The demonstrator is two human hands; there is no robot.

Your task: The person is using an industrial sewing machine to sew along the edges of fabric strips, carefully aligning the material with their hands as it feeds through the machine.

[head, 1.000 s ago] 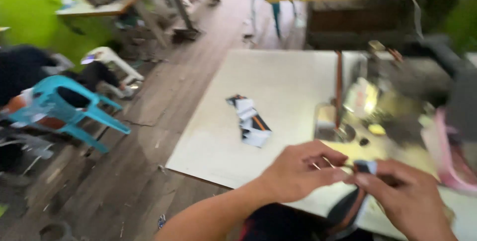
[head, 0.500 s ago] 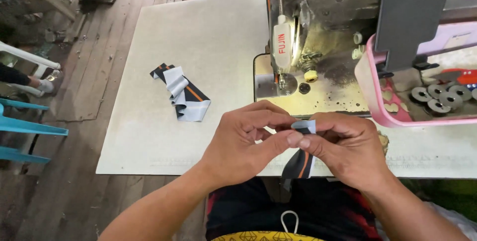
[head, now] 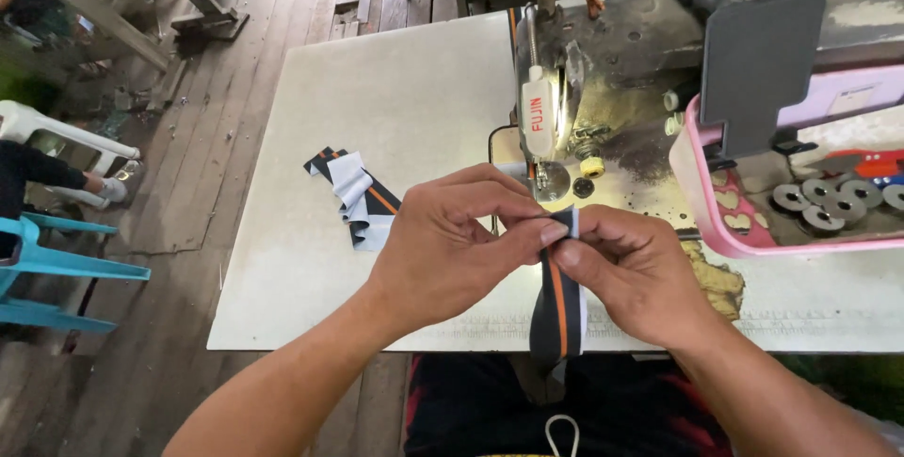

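Note:
A dark fabric strip (head: 557, 311) with an orange stripe and white edge hangs down in front of me. My left hand (head: 450, 242) and my right hand (head: 633, 269) both pinch its top end, fingertips meeting above the near edge of the white sewing table (head: 395, 99). Just behind my hands stands a worn sewing machine (head: 603, 99), its needle area to the right of my left hand. A small pile of similar striped strips (head: 356, 197) lies on the table to the left of my left hand.
A pink tray (head: 702, 203) with several metal bobbins (head: 824, 203) sits on the table's right side, a grey panel (head: 763, 66) standing up behind it. On the wooden floor to the left stand a turquoise chair (head: 52, 273) and a white chair (head: 56, 132), with another person's sleeve (head: 33, 170) there.
The view has swung from the room down onto the table. My hands have stayed together on the strip, now raised slightly with its top end pinched and the rest hanging down.

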